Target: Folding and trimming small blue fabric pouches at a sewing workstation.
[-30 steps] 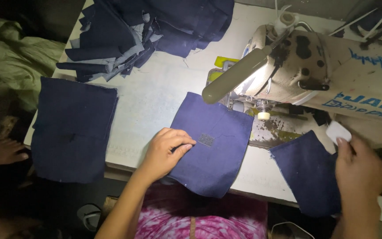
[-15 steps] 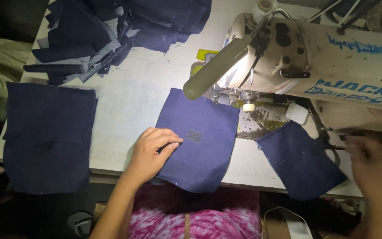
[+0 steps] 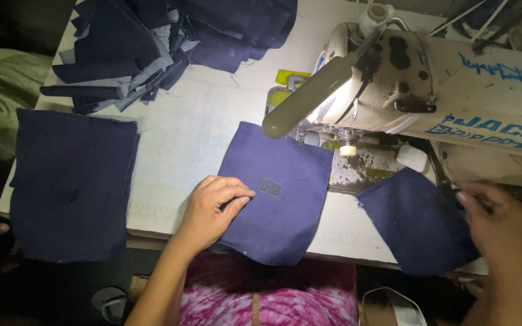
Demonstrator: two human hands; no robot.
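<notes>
Biggest risk here: the navy fabric panel (image 3: 279, 193) hangs over the front edge of the table (image 3: 200, 139), so if the left hand (image 3: 211, 211) eases off it could slide down, or its far edge could bunch by the sewing machine (image 3: 394, 78). The left fingers (image 3: 237, 196) lie flat and close together on the panel, just left of its small dark patch (image 3: 270, 186). The right hand (image 3: 499, 223) is blurred; it seems to touch a second navy piece (image 3: 418, 220), grip unclear.
</notes>
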